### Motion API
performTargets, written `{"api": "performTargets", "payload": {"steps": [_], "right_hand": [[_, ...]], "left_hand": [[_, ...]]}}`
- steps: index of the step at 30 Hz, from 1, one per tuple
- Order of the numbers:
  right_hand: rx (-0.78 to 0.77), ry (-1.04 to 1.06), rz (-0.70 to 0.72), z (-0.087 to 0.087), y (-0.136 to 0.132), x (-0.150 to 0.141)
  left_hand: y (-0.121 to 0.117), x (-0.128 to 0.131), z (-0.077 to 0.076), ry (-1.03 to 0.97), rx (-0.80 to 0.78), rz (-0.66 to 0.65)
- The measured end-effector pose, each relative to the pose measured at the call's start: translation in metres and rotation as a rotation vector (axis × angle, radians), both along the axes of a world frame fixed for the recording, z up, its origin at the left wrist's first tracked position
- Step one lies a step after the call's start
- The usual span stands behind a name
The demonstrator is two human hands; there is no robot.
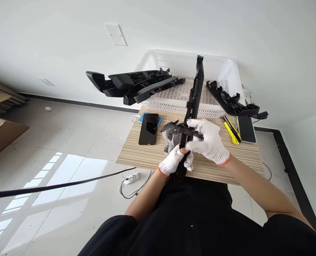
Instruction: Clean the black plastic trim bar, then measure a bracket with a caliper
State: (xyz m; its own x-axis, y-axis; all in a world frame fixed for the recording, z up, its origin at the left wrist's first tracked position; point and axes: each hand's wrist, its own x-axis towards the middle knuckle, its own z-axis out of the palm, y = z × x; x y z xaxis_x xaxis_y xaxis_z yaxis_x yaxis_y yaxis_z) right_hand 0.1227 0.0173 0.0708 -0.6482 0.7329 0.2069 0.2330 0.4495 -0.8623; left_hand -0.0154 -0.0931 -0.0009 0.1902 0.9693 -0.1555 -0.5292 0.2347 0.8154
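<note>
My left hand (176,159), in a white knit glove with an orange cuff and a bare thumb tip, is closed around the lower part of a long black plastic trim piece (196,90). The piece stands tilted, its far end over a white basket. My right hand (207,140), gloved the same way, is closed on a smaller dark plastic piece (177,128) lying crosswise over the trim. Whether the two pieces are joined cannot be made out. Behind them a grey cloth (170,142) rests on the table.
The white plastic basket (152,105) stands at the table's (131,151) back, with black plastic parts (136,85) jutting out left and another part (231,99) right. A black phone (148,128) lies left on a blue item; a yellow utility knife (231,131) and dark-screened device (246,129) lie right.
</note>
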Motion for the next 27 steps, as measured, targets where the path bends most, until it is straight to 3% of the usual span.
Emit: {"api": "performTargets", "payload": {"steps": [4,8,12,16,18,27], "right_hand": [[0.211,-0.255,0.033,0.0,0.008,-0.009],[0.418,-0.311,0.003,0.006,0.014,-0.008],[0.427,-0.304,-0.025,0.015,0.022,-0.008],[0.453,-0.259,-0.206,0.023,0.035,-0.013],[0.456,-0.253,-0.247,0.025,0.038,-0.014],[0.538,-0.229,-0.189,0.036,0.029,0.027]], "left_hand": [[0.001,0.0,0.01,-0.024,-0.047,0.007],[0.002,-0.001,0.012,-0.032,-0.065,0.002],[0.001,-0.002,0.006,-0.102,-0.116,-0.026],[-0.004,-0.004,0.003,-0.164,-0.098,-0.126],[-0.005,-0.005,0.004,-0.15,-0.076,-0.116],[-0.005,-0.01,-0.001,-0.206,-0.05,-0.047]]}}
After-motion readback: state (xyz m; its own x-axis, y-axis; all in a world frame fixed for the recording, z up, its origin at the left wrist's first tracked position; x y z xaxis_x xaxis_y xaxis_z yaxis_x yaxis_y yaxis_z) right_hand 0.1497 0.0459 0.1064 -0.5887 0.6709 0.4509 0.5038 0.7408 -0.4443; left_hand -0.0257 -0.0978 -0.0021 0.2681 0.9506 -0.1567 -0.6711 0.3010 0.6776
